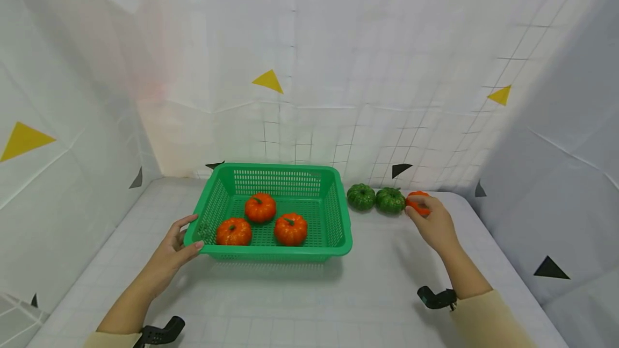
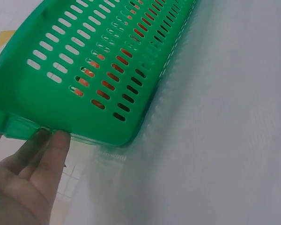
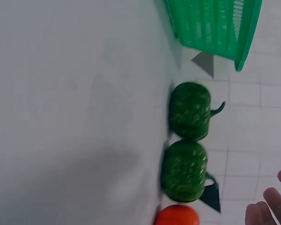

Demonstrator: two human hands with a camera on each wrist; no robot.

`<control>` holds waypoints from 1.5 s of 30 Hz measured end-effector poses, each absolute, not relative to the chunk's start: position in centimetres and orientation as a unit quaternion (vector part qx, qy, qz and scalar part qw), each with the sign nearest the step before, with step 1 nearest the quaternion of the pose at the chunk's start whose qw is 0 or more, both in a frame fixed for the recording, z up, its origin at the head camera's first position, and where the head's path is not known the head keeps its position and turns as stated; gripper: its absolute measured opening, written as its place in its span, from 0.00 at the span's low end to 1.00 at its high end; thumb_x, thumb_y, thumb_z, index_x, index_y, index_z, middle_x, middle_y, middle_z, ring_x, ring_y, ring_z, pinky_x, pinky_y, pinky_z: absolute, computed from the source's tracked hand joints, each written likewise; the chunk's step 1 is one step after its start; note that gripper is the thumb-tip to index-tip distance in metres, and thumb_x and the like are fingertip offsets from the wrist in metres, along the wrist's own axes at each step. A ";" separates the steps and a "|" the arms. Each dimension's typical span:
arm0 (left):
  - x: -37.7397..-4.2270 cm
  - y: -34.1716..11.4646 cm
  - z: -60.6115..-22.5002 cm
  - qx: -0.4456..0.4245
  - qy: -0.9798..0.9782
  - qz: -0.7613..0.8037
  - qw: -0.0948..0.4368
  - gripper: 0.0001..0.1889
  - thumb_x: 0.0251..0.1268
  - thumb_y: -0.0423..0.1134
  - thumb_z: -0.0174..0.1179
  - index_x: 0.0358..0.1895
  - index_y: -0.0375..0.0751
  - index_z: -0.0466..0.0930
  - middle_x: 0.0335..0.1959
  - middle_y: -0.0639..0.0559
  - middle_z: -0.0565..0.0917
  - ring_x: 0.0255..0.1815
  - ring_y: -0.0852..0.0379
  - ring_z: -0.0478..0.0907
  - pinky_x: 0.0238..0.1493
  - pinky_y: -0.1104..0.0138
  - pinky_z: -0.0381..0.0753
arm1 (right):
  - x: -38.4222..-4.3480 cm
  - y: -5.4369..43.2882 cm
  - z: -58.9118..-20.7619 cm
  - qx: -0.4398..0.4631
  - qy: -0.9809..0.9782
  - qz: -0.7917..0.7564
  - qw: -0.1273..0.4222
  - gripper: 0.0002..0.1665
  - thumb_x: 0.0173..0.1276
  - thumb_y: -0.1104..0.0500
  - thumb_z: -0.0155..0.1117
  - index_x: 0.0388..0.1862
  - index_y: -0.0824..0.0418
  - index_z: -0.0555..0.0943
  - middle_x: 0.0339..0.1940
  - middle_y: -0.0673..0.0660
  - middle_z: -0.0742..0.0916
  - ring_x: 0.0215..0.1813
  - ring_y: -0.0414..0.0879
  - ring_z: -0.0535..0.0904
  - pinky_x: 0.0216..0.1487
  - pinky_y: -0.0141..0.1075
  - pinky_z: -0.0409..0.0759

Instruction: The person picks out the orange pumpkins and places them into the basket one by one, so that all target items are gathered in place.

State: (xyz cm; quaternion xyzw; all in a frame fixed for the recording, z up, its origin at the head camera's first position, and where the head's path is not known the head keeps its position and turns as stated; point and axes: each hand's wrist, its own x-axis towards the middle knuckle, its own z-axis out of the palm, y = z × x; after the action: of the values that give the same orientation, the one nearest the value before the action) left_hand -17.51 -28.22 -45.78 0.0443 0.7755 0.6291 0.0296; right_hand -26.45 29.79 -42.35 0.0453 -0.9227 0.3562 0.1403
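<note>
A green plastic basket [image 1: 271, 250] with slotted sides stands on the table, holding three small orange pumpkins, one of them at the front left [image 1: 234, 231]. My left hand [image 1: 166, 256] grips the basket's left front corner, and its fingers meet the rim in the left wrist view. To the right of the basket sit two dark green pumpkins [image 3: 189, 111] side by side. Beside them is another orange pumpkin [image 3: 177, 216], partly covered by my right hand [image 1: 435, 224] in the head view. In the right wrist view that hand's fingers [image 3: 276, 204] appear extended and apart from it.
The white table [image 1: 271, 305] is bounded by a pale sheet wall [image 1: 329, 133] at the back and others at both sides. Yellow and black triangles mark the sheets. Each wrist wears a black device, such as the one on the right [image 1: 437, 298].
</note>
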 end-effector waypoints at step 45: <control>-17.8 -28.6 -46.0 0.052 0.773 0.631 0.037 0.40 0.75 0.38 0.58 0.80 0.45 0.42 0.75 0.28 0.54 0.58 0.66 0.72 0.52 0.75 0.77 | -32.8 36.6 -48.0 -0.153 -0.910 0.369 0.112 0.40 0.74 0.44 0.59 0.71 0.72 0.67 0.67 0.75 0.72 0.67 0.68 0.68 0.64 0.59 0.71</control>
State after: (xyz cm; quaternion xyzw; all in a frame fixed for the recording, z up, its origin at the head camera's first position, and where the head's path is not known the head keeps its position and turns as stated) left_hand -17.77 -28.63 -45.96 0.0516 0.7730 0.6312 0.0373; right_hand -32.78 36.55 -47.97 -0.1534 -0.9098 0.3691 0.1116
